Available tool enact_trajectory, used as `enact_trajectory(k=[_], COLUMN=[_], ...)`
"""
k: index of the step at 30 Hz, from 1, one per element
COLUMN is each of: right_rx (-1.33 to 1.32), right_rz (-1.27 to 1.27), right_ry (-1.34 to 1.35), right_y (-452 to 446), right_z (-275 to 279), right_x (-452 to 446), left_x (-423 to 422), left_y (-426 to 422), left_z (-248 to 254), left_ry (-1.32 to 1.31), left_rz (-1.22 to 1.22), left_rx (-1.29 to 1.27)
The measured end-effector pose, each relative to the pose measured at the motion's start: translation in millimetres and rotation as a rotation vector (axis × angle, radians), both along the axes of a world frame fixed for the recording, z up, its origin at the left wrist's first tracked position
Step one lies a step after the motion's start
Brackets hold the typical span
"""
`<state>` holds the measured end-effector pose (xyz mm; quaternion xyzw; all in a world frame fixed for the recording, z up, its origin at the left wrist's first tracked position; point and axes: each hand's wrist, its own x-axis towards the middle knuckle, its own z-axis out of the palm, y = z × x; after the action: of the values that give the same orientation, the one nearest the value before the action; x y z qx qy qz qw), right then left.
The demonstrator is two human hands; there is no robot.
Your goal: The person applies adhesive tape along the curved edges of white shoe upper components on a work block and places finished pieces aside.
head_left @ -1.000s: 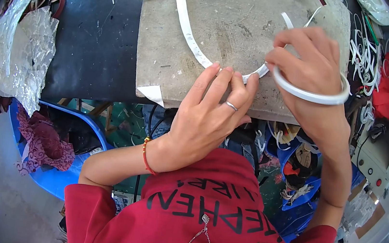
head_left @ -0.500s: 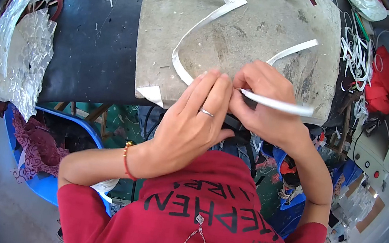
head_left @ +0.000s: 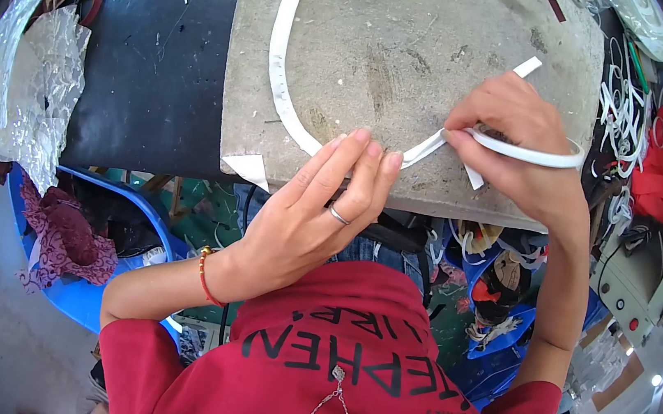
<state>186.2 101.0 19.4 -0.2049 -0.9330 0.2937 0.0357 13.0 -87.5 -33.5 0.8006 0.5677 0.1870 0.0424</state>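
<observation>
A long white strip [head_left: 280,72], narrow and flat, curves down over the worn grey board [head_left: 350,52] and passes beneath my left hand [head_left: 320,197]. That hand's fingers are stretched out side by side, their tips resting on the strip near the board's front edge. Off to the right, my right hand [head_left: 521,143] pinches the strip between thumb and fingers. From the left fingertips to this pinch the strip runs slanted and looks folded or creased. Beyond the pinch a loop of it bows out over the right hand, and another end pokes out above the knuckles.
A small white scrap [head_left: 248,169] lies at the board's front left corner. Crinkled clear sheeting [head_left: 49,81] covers the table's left end. Tangled white cords [head_left: 624,119] and red cloth [head_left: 659,169] are at the right. Blue bins [head_left: 81,292] stand below the table edge.
My right hand has moved right, away from my left hand, drawing a length of strip out between them. The strip's far part has shifted left on the board. My left fingers still rest on it.
</observation>
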Motion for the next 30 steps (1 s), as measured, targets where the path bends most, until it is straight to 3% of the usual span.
enact_trajectory(k=[2,5,6,9,11,13,16,20,24,28,30], right_rx=[0.068,0.064,0.131,-0.262,-0.413,-0.419,-0.122,0.076,-0.326,-0.283,-0.135], right_rz=[0.015,-0.011,0.006,-0.210,-0.217,-0.210,-0.055,0.057,-0.243,-0.243,-0.179], right_ry=[0.019,0.064,0.047,0.062,0.058,-0.030,0.019,0.064,0.129,0.039,0.037], right_y=[-2.8,-5.7,-5.2,15.4,38.9,48.7,49.0,50.3,64.9,79.8,79.6], right_z=[-0.1,-5.1,-3.9,7.3,4.3,5.1,0.7,-7.0,-3.1,-4.1,-4.3], right_x=[-1.5,-2.8,-1.3,15.8,29.3,28.8,24.1,22.0,33.7,36.4,33.0], left_x=[0.8,28.9,35.6,33.2,33.2,36.8,35.3,39.0,38.5,35.9,35.8], left_y=[2.9,15.5,16.5,14.6,20.4,27.8,51.4,74.9,80.1,83.2,85.5], left_z=[15.7,23.9,21.6,16.8,20.2,23.7,33.8,30.0,25.1,25.8,25.9], left_ry=[-0.134,-0.154,-0.029,0.177,0.188,0.168,0.048,-0.024,-0.071,-0.096,-0.133], left_rz=[0.049,0.122,0.087,0.027,0.017,0.040,0.017,-0.003,-0.028,-0.056,-0.059], left_rx=[-0.108,-0.018,-0.009,0.018,0.010,-0.011,-0.022,-0.008,-0.030,-0.057,-0.093])
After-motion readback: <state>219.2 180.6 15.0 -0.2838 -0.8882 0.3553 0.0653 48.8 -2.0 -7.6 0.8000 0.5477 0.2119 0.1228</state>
